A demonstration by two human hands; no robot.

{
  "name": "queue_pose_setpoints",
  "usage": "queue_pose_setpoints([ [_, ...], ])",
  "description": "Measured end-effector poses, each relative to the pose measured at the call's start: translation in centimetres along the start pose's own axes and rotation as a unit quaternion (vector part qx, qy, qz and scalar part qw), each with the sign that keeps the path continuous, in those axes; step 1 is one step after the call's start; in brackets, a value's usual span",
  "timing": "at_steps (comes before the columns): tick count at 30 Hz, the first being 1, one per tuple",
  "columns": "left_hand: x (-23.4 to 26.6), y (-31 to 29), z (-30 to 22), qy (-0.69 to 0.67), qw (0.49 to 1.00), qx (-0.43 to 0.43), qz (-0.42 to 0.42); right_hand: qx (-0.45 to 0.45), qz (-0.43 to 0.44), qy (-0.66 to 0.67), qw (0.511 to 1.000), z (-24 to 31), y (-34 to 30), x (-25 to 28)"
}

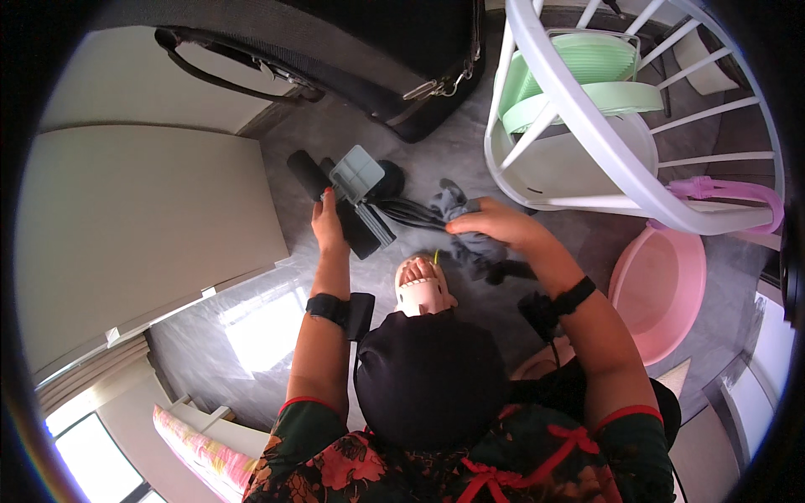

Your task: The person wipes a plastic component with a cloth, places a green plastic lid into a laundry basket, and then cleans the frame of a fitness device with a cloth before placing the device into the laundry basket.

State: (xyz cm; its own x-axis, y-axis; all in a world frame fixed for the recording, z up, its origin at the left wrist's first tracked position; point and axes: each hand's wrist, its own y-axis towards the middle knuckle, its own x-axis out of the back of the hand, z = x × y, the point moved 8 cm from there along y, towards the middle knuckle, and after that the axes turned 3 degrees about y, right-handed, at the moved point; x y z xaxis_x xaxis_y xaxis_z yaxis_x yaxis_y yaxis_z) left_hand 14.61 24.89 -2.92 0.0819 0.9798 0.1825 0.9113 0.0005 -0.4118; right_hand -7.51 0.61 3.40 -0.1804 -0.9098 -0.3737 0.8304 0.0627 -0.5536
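My left hand (328, 221) is closed on a black device that has a thick cylinder (309, 174) at one end and a ribbed grey part. I cannot make out what kind of device it is. A pale grey, divided rectangular piece (358, 171) sits on top of it. From the device, a bundle of black cable (411, 213) runs to my right hand (495, 222). That hand's fingers are pinched at the cable's end and over a crumpled grey cloth (471, 243). Below and between the hands is my foot in a pale pink slipper (422, 289) with a toothed opening.
A large black bag (369, 59) stands at the far side. At the right, a white barred rack (579, 138) holds light green plastic pieces (587, 71). A pink basin (658, 289) lies below it on the grey floor (251, 289). A pale cabinet (159, 226) borders the left.
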Motion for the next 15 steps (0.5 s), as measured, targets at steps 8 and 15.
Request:
queue_pose_setpoints([
  [8,1.1,-0.6,-1.2,-0.024,0.999,0.021,0.01,-0.015,-0.001,-0.006,1.0,1.0,-0.7,-0.6],
  [15,0.2,-0.4,0.0,-0.047,0.999,0.013,0.022,-0.002,-0.019,-0.044,0.999,0.1,0.1,0.7],
])
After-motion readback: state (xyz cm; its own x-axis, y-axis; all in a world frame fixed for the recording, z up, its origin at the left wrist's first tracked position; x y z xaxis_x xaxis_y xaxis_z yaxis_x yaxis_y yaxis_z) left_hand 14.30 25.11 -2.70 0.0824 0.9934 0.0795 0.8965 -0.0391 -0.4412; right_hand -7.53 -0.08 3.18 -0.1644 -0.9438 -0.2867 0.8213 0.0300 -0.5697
